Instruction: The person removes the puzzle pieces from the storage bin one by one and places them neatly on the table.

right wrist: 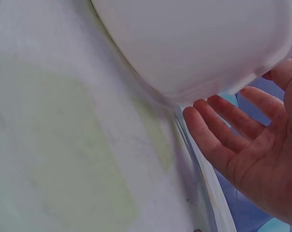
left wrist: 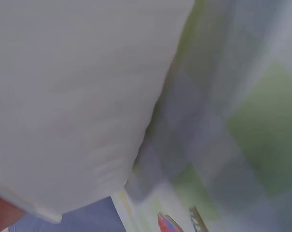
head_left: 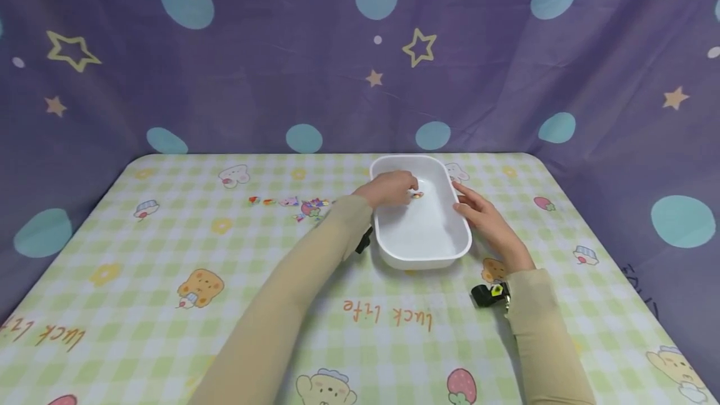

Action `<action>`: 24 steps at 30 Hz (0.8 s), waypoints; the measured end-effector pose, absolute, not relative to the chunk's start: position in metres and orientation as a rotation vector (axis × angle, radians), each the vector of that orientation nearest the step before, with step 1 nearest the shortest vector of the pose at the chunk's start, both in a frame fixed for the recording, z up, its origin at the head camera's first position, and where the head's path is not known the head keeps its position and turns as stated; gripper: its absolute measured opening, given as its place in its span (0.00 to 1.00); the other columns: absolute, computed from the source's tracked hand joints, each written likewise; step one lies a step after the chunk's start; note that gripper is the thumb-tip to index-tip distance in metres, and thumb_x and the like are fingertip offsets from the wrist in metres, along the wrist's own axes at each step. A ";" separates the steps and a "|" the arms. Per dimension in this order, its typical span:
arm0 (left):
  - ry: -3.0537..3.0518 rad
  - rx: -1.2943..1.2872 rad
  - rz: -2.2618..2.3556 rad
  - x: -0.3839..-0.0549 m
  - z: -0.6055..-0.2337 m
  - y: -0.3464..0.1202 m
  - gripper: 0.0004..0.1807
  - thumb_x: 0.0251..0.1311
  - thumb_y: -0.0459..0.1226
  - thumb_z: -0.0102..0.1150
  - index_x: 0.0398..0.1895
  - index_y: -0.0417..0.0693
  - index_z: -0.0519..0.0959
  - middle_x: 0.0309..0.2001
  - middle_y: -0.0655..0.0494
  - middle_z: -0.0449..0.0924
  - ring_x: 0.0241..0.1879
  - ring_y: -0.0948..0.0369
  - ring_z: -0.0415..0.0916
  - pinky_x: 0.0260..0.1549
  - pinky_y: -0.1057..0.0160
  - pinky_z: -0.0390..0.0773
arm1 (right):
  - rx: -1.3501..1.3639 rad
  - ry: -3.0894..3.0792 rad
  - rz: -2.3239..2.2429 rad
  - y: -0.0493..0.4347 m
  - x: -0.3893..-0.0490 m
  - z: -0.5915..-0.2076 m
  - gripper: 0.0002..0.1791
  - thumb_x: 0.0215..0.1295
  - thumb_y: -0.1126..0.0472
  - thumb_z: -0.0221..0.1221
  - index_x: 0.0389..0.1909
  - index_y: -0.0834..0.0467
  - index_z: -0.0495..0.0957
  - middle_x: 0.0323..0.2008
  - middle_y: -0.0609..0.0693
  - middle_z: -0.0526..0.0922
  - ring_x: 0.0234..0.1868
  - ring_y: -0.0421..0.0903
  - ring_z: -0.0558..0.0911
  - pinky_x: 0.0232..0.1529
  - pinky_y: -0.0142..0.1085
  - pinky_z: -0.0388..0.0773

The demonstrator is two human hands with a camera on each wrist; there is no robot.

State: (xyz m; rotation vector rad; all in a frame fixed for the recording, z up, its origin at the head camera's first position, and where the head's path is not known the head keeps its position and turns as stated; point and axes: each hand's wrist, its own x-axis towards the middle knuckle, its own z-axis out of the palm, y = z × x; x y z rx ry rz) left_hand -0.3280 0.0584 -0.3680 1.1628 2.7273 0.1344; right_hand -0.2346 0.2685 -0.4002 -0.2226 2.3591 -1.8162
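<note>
A white rectangular basin (head_left: 423, 239) stands on the table. My left hand (head_left: 390, 187) reaches over its left rim, fingers curled, with a small colourful piece (head_left: 417, 195) at the fingertips; the piece is too small to name. In the left wrist view the basin's outer wall (left wrist: 78, 96) fills most of the picture and hides nearly all of that hand. My right hand (head_left: 484, 214) is at the basin's right side. In the right wrist view its fingers (right wrist: 215, 133) are spread and loosely bent, fingertips right at the basin's wall and rim.
Left of the basin lie several small colourful pieces (head_left: 289, 201) in a rough row, partly behind the left sleeve. A green-and-white checked cloth (head_left: 152, 230) with cartoon prints covers the table. Behind it hangs a purple curtain (head_left: 281, 67). A black wrist-camera mount (head_left: 488, 294) sits by the right wrist.
</note>
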 end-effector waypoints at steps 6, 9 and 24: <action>2.677 1.173 0.064 -0.330 -0.373 0.064 0.12 0.47 0.36 0.52 0.38 0.49 0.72 0.35 0.57 0.68 0.34 0.62 0.65 0.34 0.65 0.67 | -0.223 2.361 -1.804 0.266 -0.236 -0.402 0.31 0.60 0.52 0.48 0.63 0.47 0.50 0.57 0.59 0.61 0.47 0.44 0.71 0.39 0.33 0.72; 2.682 1.178 -0.009 -0.336 -0.379 0.069 0.10 0.46 0.34 0.51 0.35 0.47 0.73 0.34 0.54 0.69 0.33 0.60 0.66 0.35 0.63 0.68 | -0.220 2.355 -1.815 0.265 -0.235 -0.401 0.31 0.60 0.53 0.48 0.63 0.47 0.50 0.57 0.59 0.61 0.48 0.46 0.71 0.39 0.33 0.72; 2.713 1.089 0.046 -0.335 -0.375 0.070 0.09 0.43 0.29 0.52 0.30 0.47 0.76 0.29 0.58 0.74 0.30 0.60 0.68 0.35 0.67 0.67 | -0.205 2.375 -1.821 0.268 -0.236 -0.399 0.30 0.61 0.54 0.48 0.64 0.49 0.49 0.57 0.61 0.61 0.47 0.44 0.71 0.39 0.33 0.72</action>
